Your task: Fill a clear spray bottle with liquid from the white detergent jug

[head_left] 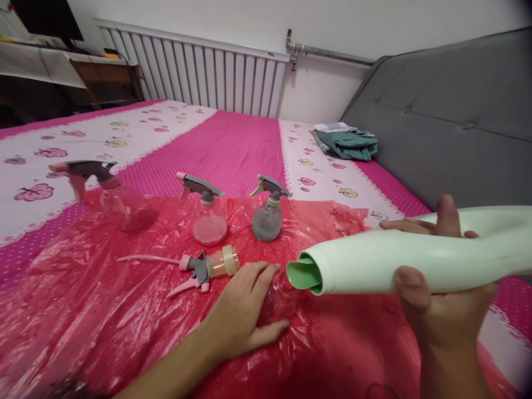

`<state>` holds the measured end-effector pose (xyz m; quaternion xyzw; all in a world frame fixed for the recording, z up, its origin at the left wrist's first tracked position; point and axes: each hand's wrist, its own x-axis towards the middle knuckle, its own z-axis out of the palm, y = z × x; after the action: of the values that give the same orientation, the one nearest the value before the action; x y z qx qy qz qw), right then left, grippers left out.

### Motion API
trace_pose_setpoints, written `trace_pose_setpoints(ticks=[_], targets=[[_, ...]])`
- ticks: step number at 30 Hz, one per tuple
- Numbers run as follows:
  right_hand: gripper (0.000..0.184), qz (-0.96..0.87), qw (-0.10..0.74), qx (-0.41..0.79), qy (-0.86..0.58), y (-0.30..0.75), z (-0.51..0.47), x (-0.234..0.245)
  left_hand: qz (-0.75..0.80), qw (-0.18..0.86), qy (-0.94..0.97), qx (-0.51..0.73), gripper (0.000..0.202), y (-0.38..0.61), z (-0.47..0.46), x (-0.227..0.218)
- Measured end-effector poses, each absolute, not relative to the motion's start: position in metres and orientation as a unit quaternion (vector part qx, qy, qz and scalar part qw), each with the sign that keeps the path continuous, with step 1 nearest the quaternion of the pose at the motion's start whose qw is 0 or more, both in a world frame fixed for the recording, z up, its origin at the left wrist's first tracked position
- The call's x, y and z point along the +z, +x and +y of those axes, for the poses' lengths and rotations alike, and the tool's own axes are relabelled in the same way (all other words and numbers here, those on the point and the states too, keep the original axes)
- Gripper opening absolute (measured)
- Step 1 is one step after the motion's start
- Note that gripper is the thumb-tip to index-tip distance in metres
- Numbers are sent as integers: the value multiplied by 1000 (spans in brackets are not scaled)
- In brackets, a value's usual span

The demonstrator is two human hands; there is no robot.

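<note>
My left hand (245, 307) is wrapped around a small clear bottle (283, 296) with no spray head on it, standing on a red plastic sheet (137, 321). My right hand (446, 316) grips a large pale green jug (369, 263), tilted nearly level. Its green pouring spout (302, 272) points left, right at the small bottle's mouth; whether liquid is flowing I cannot tell. Left of my left hand lies a pink and grey trigger spray head (199, 269) with its tube stretched out, beside a yellowish see-through cylinder (222, 261).
Behind my hands stand a pink-topped spray bottle (210, 224) and a green-and-grey one (267, 221), both holding some liquid. A larger spray bottle (124, 208) leans at left. Folded cloths (347, 143) lie near the grey headboard (457, 105). A radiator (199, 69) lines the wall.
</note>
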<state>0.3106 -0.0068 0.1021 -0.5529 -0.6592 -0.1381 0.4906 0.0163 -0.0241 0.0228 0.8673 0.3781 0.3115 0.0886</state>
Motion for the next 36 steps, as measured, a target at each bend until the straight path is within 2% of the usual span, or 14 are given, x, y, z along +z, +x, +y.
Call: trace_pose_setpoints(ticks=[36], targets=[[97,-677,462,-193,-540,316,-5,102,376,95,865,318,73,17,-23,22]])
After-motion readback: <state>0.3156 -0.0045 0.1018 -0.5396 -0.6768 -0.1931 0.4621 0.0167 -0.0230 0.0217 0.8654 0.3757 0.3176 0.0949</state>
